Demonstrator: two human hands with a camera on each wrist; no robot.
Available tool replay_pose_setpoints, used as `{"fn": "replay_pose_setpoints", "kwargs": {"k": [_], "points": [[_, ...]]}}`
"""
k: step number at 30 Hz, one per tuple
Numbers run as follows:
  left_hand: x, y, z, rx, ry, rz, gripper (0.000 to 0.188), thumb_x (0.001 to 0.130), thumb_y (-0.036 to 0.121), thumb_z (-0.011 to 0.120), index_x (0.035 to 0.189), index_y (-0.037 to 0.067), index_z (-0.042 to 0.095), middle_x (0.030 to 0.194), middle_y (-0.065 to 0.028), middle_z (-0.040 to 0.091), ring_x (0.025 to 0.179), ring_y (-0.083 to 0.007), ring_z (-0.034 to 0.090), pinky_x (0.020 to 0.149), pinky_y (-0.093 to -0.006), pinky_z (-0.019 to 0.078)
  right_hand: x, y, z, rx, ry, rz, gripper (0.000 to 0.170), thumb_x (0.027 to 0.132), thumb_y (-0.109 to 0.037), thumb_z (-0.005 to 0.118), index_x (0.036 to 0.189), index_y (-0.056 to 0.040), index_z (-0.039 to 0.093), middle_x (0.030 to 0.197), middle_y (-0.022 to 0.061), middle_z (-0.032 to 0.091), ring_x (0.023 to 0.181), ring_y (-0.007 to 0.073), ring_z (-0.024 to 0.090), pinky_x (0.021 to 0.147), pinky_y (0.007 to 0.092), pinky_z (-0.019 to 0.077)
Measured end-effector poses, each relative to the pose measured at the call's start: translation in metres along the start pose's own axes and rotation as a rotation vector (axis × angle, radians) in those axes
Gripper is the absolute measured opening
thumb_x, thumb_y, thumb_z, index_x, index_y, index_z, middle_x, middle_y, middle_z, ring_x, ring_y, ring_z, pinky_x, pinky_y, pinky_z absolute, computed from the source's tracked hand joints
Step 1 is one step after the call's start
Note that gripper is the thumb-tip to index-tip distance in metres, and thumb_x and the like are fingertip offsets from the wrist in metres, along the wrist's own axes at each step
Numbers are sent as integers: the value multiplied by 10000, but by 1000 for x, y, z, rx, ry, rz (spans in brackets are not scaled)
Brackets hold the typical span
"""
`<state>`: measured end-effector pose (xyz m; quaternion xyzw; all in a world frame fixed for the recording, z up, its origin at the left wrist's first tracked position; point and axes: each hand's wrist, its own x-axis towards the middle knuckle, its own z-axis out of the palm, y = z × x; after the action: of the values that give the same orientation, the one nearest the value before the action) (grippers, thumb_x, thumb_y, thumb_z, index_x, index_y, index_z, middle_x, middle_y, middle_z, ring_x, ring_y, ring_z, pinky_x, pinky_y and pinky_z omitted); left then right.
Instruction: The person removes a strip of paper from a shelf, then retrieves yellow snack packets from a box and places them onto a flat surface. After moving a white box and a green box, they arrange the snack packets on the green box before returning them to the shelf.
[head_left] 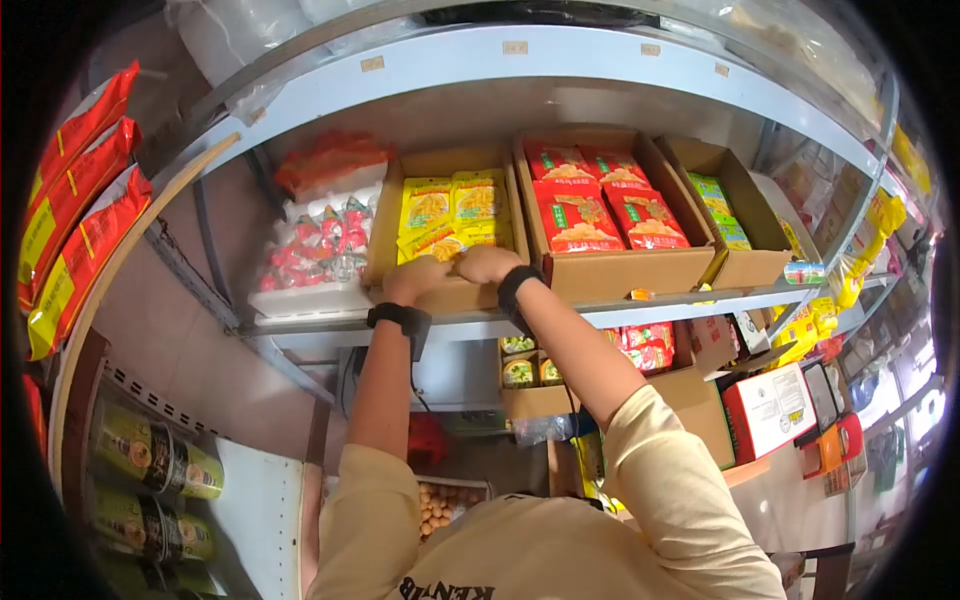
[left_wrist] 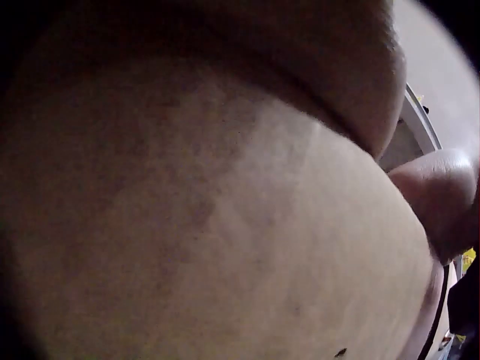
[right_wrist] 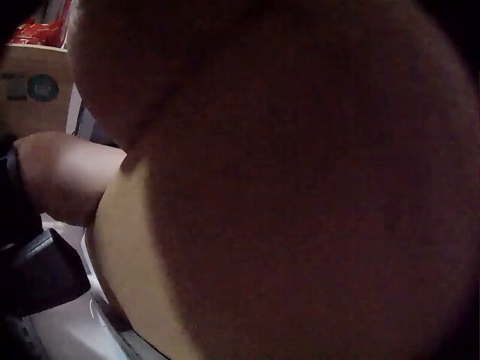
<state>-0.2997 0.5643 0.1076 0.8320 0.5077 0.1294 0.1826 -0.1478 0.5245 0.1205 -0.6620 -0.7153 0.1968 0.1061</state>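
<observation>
Both hands are at the front edge of a cardboard box [head_left: 462,297] on the shelf, in the head view. Inside the box stand yellow packets [head_left: 427,205] with pictures of food. My left hand [head_left: 415,280] grips the front rim left of its middle, fingers bent over the edge. Close beside it, my right hand [head_left: 488,264] grips the same rim, its fingertips hidden. A black strap circles each wrist. Skin close to the lens fills most of both wrist views, and the fingers' undersides are hidden there.
Right of this box stand a box of red packets [head_left: 575,215] and a narrower box of green packets [head_left: 718,205]. Red-and-white wrapped sweets [head_left: 325,240] sit in a white tray on the left. A shelf edge [head_left: 640,306] runs below. Jars [head_left: 135,440] stand at lower left.
</observation>
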Motion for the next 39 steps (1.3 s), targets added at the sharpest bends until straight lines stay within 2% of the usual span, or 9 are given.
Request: {"fn": "replay_pose_setpoints", "kwargs": {"k": [10,11,14,17,20,26,30,32,39], "points": [[51,-48,17,-362,266,-95,444,724,332,573,1089,78,580,1027,-175,606,993,-310,567,842,-378,432,73,36,34,-61,-36,-90,440,755,-260,461,1082,7,582,1169,202,538,1085,332,524,898,404,408],[68,-61,29,-477,374,14,422,703,21,598,1120,6,536,714,-83,588,584,-130,544,519,-258,430,60,29,27,-31,-29,-83,441,755,-264,459,1082,6,583,1163,202,541,1081,330,528,899,400,408],[40,-30,14,-459,243,53,383,730,22,567,1111,-10,536,695,-70,579,541,-133,522,502,-256,424,11,9,7,134,48,-39,426,753,-313,458,985,6,618,1055,226,582,975,349,562,856,389,432],[36,-27,0,-432,239,43,396,743,22,517,1134,74,550,821,-99,601,705,-151,568,636,-268,448,2,7,6,182,227,-1,442,757,-323,465,1007,18,593,1031,245,581,979,351,560,861,399,428],[20,-17,-1,-958,439,309,366,768,-41,449,1108,40,558,765,-30,562,657,-93,501,602,-225,411,-16,-1,5,238,504,78,516,779,-352,479,1122,32,509,966,293,579,978,361,558,860,408,429],[-37,29,-22,-812,712,533,391,825,13,420,1211,-10,473,957,-42,511,828,-94,463,755,-220,380,-48,-3,-9,716,717,-213,523,804,-239,571,1203,58,409,1088,230,542,1008,319,540,859,334,427],[-107,86,-16,-887,629,566,434,856,63,463,1275,-19,384,1252,-112,440,1118,-179,450,944,-299,351,-121,13,0,1205,761,-452,515,827,-125,551,1261,71,355,1198,143,491,1099,178,468,896,266,392],[-139,106,18,-1065,510,537,462,859,65,499,1291,-17,358,1238,-110,450,1121,-192,449,941,-311,357,-182,36,9,1572,412,-368,499,826,-53,523,1278,64,347,1227,122,477,1140,175,445,960,269,339],[-180,155,185,-1362,-423,286,825,792,-31,567,1412,124,45,1039,-78,512,949,-146,543,797,-276,449,-352,143,108,1612,447,463,348,849,-61,509,1174,56,468,1061,81,586,958,143,562,846,256,432]]}}
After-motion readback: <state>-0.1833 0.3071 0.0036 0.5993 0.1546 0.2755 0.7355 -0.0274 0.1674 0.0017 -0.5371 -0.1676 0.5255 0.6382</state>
